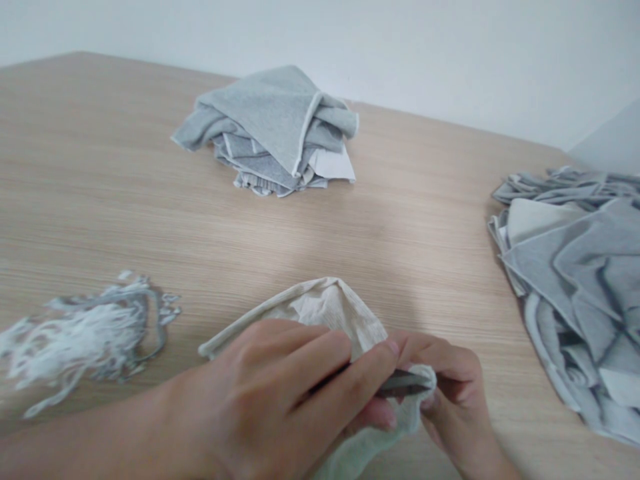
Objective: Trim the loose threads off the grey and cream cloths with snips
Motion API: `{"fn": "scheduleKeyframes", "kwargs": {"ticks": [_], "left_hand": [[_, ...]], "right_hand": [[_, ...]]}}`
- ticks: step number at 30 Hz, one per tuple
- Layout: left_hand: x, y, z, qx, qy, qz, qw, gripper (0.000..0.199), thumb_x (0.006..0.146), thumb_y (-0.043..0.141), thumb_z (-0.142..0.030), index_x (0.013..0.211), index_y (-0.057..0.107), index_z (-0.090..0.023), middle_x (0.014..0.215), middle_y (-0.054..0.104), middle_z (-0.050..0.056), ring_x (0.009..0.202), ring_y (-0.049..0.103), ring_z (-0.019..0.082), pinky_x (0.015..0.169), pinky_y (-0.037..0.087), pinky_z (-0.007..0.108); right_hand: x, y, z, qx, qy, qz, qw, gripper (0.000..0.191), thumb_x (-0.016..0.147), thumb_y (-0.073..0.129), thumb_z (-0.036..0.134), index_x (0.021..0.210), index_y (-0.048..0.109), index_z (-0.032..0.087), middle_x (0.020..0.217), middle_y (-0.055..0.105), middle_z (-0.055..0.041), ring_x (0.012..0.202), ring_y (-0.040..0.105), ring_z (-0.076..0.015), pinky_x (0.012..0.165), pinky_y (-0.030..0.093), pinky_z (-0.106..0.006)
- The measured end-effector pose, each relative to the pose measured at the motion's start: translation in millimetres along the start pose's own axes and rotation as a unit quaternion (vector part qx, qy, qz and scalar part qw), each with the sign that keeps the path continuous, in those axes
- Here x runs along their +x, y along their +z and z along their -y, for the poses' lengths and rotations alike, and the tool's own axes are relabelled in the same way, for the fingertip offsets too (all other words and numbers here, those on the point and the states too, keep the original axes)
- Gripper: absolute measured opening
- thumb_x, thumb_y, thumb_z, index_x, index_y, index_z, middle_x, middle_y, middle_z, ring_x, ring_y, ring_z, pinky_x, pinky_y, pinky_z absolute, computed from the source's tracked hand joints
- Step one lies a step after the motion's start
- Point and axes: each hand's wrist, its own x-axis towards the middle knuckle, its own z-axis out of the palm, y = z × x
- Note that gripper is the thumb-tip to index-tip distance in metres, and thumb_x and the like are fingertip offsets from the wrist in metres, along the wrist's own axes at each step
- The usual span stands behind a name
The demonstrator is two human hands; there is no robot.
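My left hand (285,393) is closed around metal thread snips (405,383), most of which its fingers hide. The snips point right, and their blade tips meet the hemmed edge of a cream and pale grey fabric piece (345,310). At that edge, my right hand (455,373) pinches the fabric between thumb and fingers, beside the tips. The piece spreads out under and behind both hands, with a folded peak at the back. Its lower part hangs toward me, partly hidden by the left hand.
A heap of white and grey trimmed strips and threads (100,327) lies at the left. Grey fabric pieces are stacked at the back (265,120). A larger grey fabric pile (580,267) fills the right side. The wooden table (425,200) meets a pale wall behind.
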Motion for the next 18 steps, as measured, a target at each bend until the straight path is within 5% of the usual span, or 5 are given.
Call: {"fn": "scheduleKeyframes", "kwargs": {"ticks": [18], "left_hand": [[5.4, 3.4, 3.5, -0.026, 0.007, -0.007, 1.0, 0.032, 0.114, 0.033, -0.03, 0.127, 0.056, -0.012, 0.075, 0.068, -0.004, 0.056, 0.061, 0.01, 0.049, 0.049, 0.026]], "right_hand": [[-6.1, -3.6, -4.9, -0.001, 0.005, -0.006, 1.0, 0.012, 0.088, 0.082, 0.036, 0.094, 0.082, 0.025, 0.073, 0.072, -0.0025, 0.072, 0.067, -0.0161, 0.069, 0.057, -0.03]]}}
